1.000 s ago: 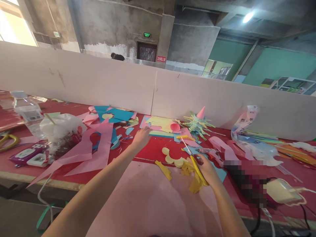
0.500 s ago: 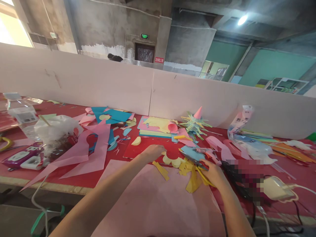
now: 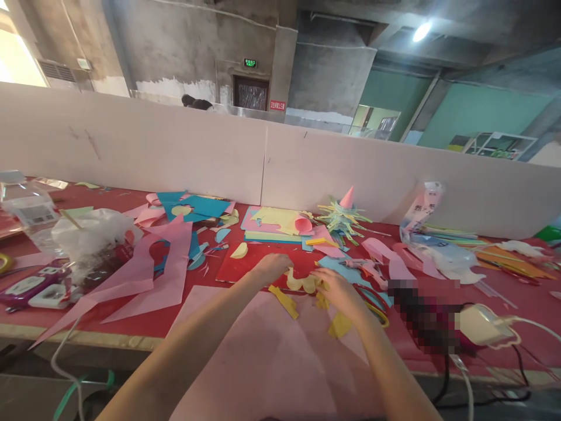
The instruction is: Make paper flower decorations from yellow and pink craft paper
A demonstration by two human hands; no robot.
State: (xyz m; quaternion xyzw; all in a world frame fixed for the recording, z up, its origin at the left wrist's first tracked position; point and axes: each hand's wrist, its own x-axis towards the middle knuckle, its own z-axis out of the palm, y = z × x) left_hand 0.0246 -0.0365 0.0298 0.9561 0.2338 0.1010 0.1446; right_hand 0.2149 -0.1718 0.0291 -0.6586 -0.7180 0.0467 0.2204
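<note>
A cream paper piece with a scalloped edge (image 3: 302, 284) lies over a red sheet (image 3: 236, 272) in front of me. My left hand (image 3: 272, 269) is closed at its left end, fingertips bent onto the paper. At the right end my right hand (image 3: 336, 286) has its fingers on the paper, thumb side partly hidden. The scissors (image 3: 380, 313) with red and yellow handles rest on the table beside my right wrist. Yellow paper scraps (image 3: 284, 301) lie just below my hands, on a large pink sheet (image 3: 263, 356).
A stack of coloured paper (image 3: 276, 225) and a fringed paper piece with a pink cone (image 3: 346, 202) stand behind. Left are pink offcuts (image 3: 170, 280), a plastic bag (image 3: 94, 234) and a bottle (image 3: 26, 204). A glue gun (image 3: 370, 270) and white charger (image 3: 480, 327) lie right.
My right hand has let go of the scissors and moved left to the scalloped paper. The left hand stays at the paper's left end. The view has shifted slightly.
</note>
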